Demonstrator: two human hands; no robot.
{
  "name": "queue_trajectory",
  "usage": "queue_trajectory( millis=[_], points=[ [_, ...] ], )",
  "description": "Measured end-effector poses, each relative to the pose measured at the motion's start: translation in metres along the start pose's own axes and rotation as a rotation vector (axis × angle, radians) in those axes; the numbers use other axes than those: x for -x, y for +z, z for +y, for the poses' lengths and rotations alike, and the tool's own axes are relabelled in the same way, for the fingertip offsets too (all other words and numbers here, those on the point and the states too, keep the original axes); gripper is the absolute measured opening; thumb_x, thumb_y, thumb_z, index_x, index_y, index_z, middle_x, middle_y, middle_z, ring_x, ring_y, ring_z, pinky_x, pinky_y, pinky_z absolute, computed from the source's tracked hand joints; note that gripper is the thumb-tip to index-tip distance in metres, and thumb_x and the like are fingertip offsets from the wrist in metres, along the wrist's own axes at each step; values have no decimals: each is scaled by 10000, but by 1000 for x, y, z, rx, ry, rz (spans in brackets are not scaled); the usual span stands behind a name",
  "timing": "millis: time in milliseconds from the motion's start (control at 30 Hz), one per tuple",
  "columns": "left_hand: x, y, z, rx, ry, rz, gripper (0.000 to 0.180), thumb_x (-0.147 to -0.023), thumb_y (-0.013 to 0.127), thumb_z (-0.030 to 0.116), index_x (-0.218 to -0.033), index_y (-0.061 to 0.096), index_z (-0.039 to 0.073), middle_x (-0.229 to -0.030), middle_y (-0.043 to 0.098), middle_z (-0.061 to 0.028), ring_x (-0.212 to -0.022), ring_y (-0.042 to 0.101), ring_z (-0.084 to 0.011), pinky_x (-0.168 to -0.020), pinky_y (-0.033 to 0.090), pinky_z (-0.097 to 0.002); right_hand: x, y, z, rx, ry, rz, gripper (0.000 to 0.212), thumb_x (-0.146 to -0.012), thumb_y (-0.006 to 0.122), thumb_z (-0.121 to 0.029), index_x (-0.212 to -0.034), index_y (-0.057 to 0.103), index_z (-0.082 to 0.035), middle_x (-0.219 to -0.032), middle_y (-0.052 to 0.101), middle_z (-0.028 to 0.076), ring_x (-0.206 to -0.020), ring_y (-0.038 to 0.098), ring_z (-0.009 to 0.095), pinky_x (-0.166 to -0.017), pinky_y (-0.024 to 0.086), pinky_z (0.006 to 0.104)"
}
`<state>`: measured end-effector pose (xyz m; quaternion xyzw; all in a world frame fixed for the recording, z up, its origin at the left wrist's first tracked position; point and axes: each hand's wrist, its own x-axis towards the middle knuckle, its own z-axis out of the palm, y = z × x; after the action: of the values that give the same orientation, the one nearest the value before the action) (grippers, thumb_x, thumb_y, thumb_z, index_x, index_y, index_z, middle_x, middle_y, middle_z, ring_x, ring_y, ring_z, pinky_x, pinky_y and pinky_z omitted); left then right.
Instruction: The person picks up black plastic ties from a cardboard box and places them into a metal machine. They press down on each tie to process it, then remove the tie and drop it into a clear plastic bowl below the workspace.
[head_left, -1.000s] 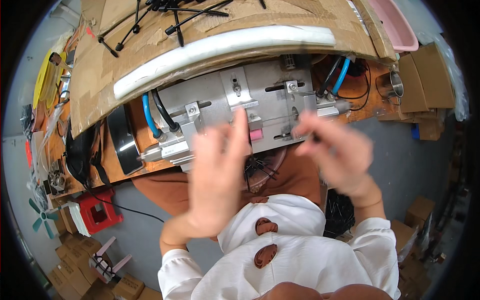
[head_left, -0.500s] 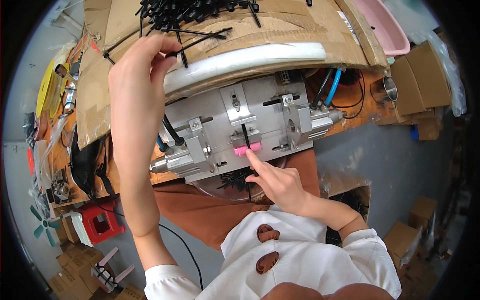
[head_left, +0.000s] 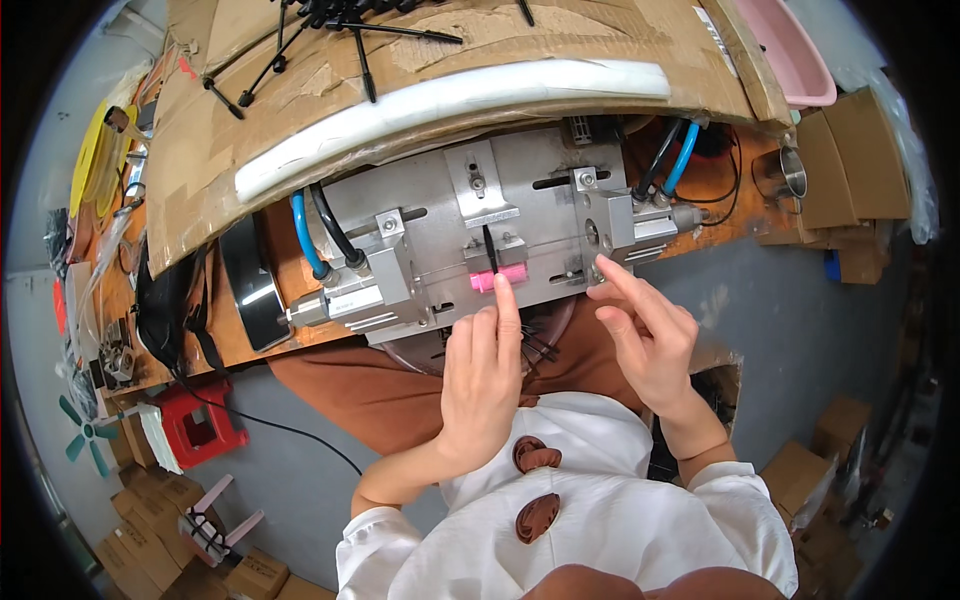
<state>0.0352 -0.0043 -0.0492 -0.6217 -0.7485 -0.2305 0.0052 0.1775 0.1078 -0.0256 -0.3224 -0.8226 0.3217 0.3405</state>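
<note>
A metal fixture [head_left: 340, 215] spans the bench edge in front of me. In its middle, a thin black rod [head_left: 490, 245] lies across a small metal block [head_left: 512, 249] and down onto a bright pink pad [head_left: 485, 281]. My left hand [head_left: 482, 375] reaches the rod's near end, index finger stretched over the pad's front and the other fingers curled. Its thumb is hidden. To the right, my right hand [head_left: 652, 345] hovers beside the right clamp block [head_left: 602, 228], thumb and index finger apart, nothing between them. More black rods [head_left: 538, 348] lie in a clear bowl [head_left: 405, 355] below the fixture, partly covered.
Loose black rods [head_left: 360, 60] lie on the cardboard sheet [head_left: 560, 35] behind a white foam strip [head_left: 450, 105]. Blue air hoses [head_left: 303, 232] rise beside the left cylinder. A metal cup [head_left: 780, 173] stands right; a red stool [head_left: 200, 428] is at lower left.
My left hand has come down from the rod pile, where it gripped a black rod, to the pink pad. My right hand has lifted off the pad and moved right, fingers apart.
</note>
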Motion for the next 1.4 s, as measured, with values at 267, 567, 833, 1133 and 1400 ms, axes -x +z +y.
queue_trajectory(
  millis=[267, 567, 833, 1133, 1400],
  points=[
    [-5, -2, 0, -2, 29, -56, 717, -709, 572, -56, -1388, 346, -94, -933, 475, -103, -840, 485, -228, -762, 459, -308, -9, -11, -1, -2, -18, 49, 412, -779, 718, -15, -1182, 633, -32, -787, 658, 82, -563, 582, 137, -514, 455, 254],
    [-177, -96, -106, -269, 234, 426, 367, -701, 522, -101, -1037, 593, 28, -1110, 561, -119, -999, 502, -324, -877, 435, -392, -182, -27, -3, 500, -442, 181, 114, -867, 625, -126, -931, 660, -38, -852, 668, 140, -795, 651, 295, -663, 505, 359],
    [-206, -98, -122, -40, 284, 98, 361, -730, 514, -199, -998, 606, 23, -990, 578, -106, -996, 549, -284, -842, 515, -341, -298, -18, -8, 495, -66, -349, 375, -701, 773, -331, -702, 632, 17, -707, 653, 178, -661, 644, 276, -619, 508, 390],
    [-163, -115, -93, 138, 103, 223, 272, -760, 543, -159, -965, 599, 11, -929, 588, -120, -833, 619, -305, -729, 501, -380, -246, -45, -5, 829, -508, -305, 180, -740, 705, -125, -890, 679, -30, -839, 657, 148, -828, 648, 287, -756, 499, 391],
    [-114, -127, -85, 16, 195, 268, 338, -741, 594, -143, -1016, 658, 45, -908, 605, -116, -788, 629, -275, -664, 489, -357, -261, -17, -25, 911, -733, -268, 112, -700, 609, -126, -742, 657, -35, -718, 646, 159, -731, 655, 328, -678, 522, 413]
  ],
)
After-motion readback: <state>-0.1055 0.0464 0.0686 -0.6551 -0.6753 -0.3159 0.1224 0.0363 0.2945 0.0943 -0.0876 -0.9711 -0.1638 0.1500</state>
